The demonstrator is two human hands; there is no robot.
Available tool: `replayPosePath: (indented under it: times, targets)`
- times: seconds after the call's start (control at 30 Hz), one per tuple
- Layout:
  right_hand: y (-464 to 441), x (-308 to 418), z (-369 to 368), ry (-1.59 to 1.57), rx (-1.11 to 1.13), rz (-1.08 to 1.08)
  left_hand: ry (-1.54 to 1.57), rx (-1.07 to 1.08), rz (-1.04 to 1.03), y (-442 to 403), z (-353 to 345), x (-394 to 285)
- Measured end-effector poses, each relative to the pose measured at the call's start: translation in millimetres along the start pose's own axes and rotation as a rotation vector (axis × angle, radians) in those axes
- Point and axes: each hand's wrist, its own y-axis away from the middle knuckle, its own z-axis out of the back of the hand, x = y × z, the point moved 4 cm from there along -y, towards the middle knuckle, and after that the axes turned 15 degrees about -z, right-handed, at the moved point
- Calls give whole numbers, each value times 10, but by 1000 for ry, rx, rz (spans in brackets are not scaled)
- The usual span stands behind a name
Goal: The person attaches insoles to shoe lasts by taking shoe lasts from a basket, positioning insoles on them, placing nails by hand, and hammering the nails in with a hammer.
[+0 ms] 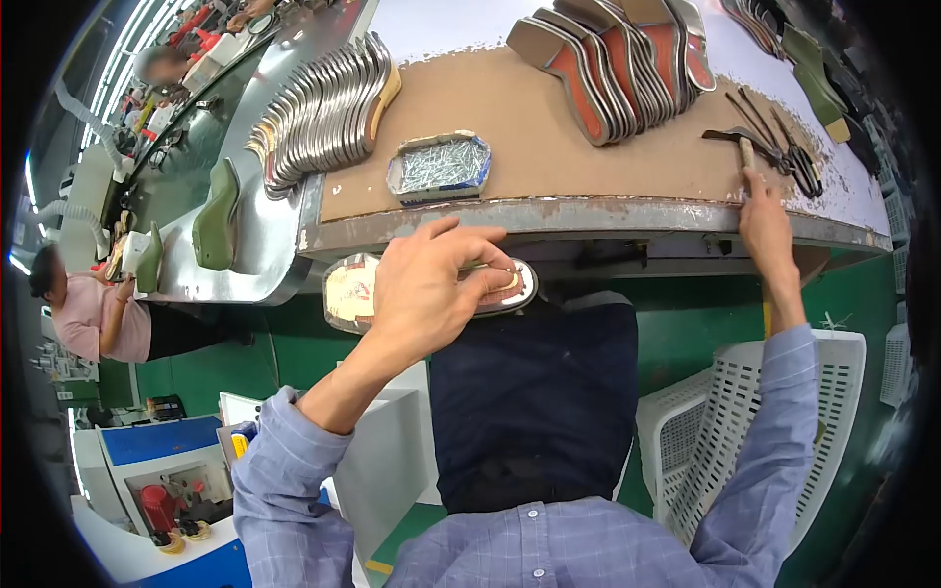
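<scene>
While your left hand [431, 289] lies over the sole piece [348, 292], the open tray [441, 194] just beyond it, near the left end of the brown board [588, 181], holds a heap of loose silver nails [443, 165]. The tray's walls are blue and pale, with a worn, uneven rim. To your near right, below the surface [549, 223], white slotted baskets [730, 421] stand over the green floor, one of them tilted; you cannot tell from here what they contain.

The sole piece is above your dark trousers [534, 402], at the near edge of the surface and left of the middle. It is long and rounded at both ends, with a shiny silvery rim, a cream patch bearing reddish marks at its left end, and a reddish-brown part beside that; your hand covers its middle. Your left thumb and bent fingers come close together over its right end, but you cannot tell whether they pinch anything.

On the right, your right hand [767, 227] is closed around the wooden handle of the hammer [748, 155], whose dark head lies over the board, just beside the scissors [806, 171].
</scene>
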Motion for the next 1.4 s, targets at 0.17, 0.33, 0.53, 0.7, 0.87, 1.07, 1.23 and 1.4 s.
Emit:
replayPosePath:
  times: [0.17, 0.33, 0.53, 0.7, 0.87, 1.07, 1.23, 1.4]
  targets:
    - [188, -182, 158, -668, -203, 261, 127, 122, 215, -11, 8, 46]
    - [1409, 38, 349, -1151, 428, -97, 183, 122, 271, -8, 0, 21]
    - [1885, 114, 355, -995, 266, 301, 141, 91, 230, 17, -6, 11]
    - [1992, 311, 549, -948, 241, 482, 124, 75, 190, 14, 2, -28]
    - [2054, 578, 833, -964, 213, 629, 99, 25, 85, 26, 8, -74]
    - [2020, 745, 975, -956, 218, 700, 32, 5, 75, 29, 30, -107]
    - [2022, 789, 1107, -992, 197, 725, 17, -111, 10, 62, 8, -80]
    - [2043, 962, 927, -734, 274, 775, 14, 122, 158, -7, 63, -80]
